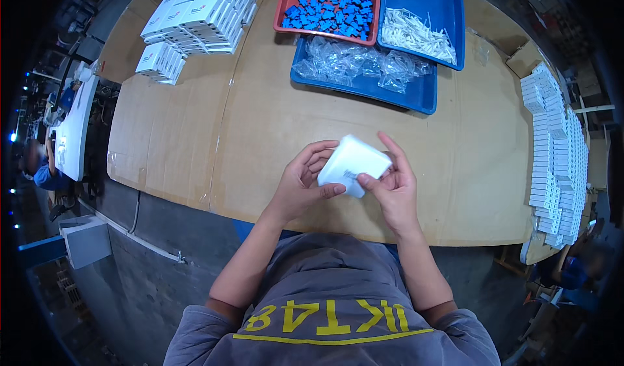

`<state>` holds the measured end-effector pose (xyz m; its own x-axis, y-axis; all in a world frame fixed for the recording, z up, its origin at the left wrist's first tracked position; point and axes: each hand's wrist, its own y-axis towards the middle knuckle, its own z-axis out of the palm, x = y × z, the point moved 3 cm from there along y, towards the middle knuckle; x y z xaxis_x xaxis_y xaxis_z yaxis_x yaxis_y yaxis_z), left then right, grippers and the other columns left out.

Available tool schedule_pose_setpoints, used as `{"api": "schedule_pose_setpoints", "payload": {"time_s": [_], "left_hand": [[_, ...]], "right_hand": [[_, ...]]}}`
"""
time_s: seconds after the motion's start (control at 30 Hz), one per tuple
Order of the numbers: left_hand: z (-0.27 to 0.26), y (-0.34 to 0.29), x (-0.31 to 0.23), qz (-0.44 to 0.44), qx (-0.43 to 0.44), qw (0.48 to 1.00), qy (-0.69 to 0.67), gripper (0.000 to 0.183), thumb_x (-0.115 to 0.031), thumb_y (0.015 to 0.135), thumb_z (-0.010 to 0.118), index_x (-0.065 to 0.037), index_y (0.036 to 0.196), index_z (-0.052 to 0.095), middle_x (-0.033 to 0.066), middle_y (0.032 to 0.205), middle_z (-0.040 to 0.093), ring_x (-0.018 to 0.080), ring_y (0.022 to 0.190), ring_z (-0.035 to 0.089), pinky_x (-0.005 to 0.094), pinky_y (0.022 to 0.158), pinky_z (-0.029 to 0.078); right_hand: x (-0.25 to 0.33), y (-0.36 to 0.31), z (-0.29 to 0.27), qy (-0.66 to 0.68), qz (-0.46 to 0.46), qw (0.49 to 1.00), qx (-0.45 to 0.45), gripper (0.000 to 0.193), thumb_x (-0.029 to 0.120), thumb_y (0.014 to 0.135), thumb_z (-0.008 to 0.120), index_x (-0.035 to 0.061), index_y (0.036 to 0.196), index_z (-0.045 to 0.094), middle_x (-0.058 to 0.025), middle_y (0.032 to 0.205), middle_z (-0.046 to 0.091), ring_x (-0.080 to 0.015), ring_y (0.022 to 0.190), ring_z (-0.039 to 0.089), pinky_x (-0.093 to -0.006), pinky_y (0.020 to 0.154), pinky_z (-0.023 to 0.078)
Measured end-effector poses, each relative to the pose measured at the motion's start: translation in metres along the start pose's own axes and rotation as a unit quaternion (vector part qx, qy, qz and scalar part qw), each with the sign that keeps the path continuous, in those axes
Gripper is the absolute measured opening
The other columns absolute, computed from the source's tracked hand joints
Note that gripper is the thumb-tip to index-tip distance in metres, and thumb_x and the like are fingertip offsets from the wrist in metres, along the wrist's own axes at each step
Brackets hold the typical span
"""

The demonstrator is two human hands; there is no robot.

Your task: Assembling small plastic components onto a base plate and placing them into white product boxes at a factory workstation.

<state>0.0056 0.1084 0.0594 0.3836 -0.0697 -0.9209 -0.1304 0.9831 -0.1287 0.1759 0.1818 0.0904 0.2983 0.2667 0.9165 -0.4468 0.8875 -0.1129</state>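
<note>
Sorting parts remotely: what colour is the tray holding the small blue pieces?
Red tray, clearest in the head view, at the table's far side.

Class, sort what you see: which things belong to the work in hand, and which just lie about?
In use:
small white box
left hand
right hand

Lying about:
red tray of blue parts
blue tray of clear bags
stacked white boxes

White small box [353,164], red tray [284,9] of blue parts [335,3], blue trays [429,2], brown cardboard tabletop [260,145].
</note>
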Motion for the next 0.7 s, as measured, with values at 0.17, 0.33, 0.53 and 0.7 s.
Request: {"api": "schedule_pose_setpoints", "payload": {"time_s": [0.17,0.33,0.53,0.7], "left_hand": [[-0.007,-0.004,0.017,0.006,0.021,0.999,-0.036,0.049,-0.002,0.092,0.079,0.002,0.136,0.056,0.0077,0.125,0.067,0.0158,0.120,0.064,0.0298,0.102,0.052],[-0.010,-0.006,-0.006,0.060,0.013,0.985,0.160,0.046,-0.003,0.091,0.080,0.003,0.132,0.061,0.0086,0.119,0.070,0.0159,0.117,0.065,0.0302,0.101,0.052],[0.009,-0.011,-0.031,0.091,-0.023,0.988,0.122,0.059,-0.002,0.084,0.086,0.003,0.136,0.058,0.0108,0.116,0.072,0.0159,0.111,0.067,0.0306,0.101,0.052],[0.009,-0.012,-0.042,0.164,-0.041,0.985,0.022,0.065,0.000,0.081,0.087,0.004,0.138,0.056,0.0141,0.123,0.068,0.0195,0.116,0.066,0.0322,0.105,0.051]], "right_hand": [[-0.023,0.002,-0.029,-0.039,0.010,0.999,0.026,0.060,-0.006,0.087,0.078,0.0008,0.140,0.051,-0.0079,0.121,0.063,-0.0149,0.119,0.060,-0.0330,0.104,0.050],[0.004,0.007,-0.008,-0.244,-0.061,0.964,0.088,0.066,-0.001,0.083,0.083,0.0029,0.142,0.054,-0.0091,0.124,0.066,-0.0192,0.117,0.063,-0.0319,0.102,0.049],[0.028,0.001,0.002,-0.253,-0.022,0.959,0.125,0.036,0.005,0.086,0.083,0.0013,0.120,0.071,-0.0089,0.110,0.072,-0.0169,0.104,0.069,-0.0317,0.093,0.053],[0.034,0.010,0.007,-0.282,-0.110,0.939,0.165,0.031,0.000,0.087,0.081,-0.0015,0.116,0.069,-0.0103,0.114,0.070,-0.0174,0.106,0.067,-0.0327,0.094,0.053]]}}
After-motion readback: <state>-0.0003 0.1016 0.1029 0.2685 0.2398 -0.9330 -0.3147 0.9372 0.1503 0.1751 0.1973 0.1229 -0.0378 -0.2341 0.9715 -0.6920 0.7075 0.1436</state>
